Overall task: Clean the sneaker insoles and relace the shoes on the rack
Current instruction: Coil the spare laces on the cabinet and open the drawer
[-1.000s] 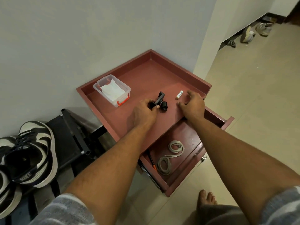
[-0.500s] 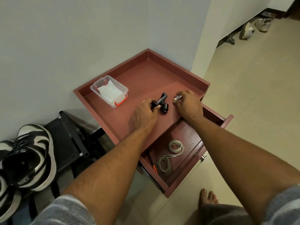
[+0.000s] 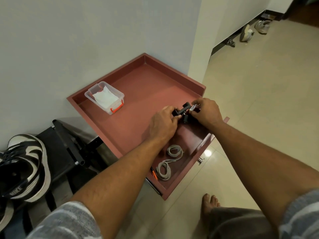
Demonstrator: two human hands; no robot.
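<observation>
The grey laces point(image 3: 168, 163) lie coiled in the open drawer point(image 3: 191, 135), and the black-and-white sneaker point(image 3: 24, 168) sits on the black rack point(image 3: 67, 144) at the left, both untouched. Above, on the red cabinet top point(image 3: 146, 87), the left hand point(image 3: 162, 125) grips a small black device point(image 3: 183, 110) to steady it while the right hand point(image 3: 207, 112) pinches a white battery point(image 3: 193, 107) against its end, probably to load it. A clear box point(image 3: 113, 89) holding white cloth stands near the wall.

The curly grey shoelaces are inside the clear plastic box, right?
No. The coiled grey shoelaces lie in the open reddish-brown drawer, as the head view shows. The clear plastic box with the orange latch holds something white.
</observation>
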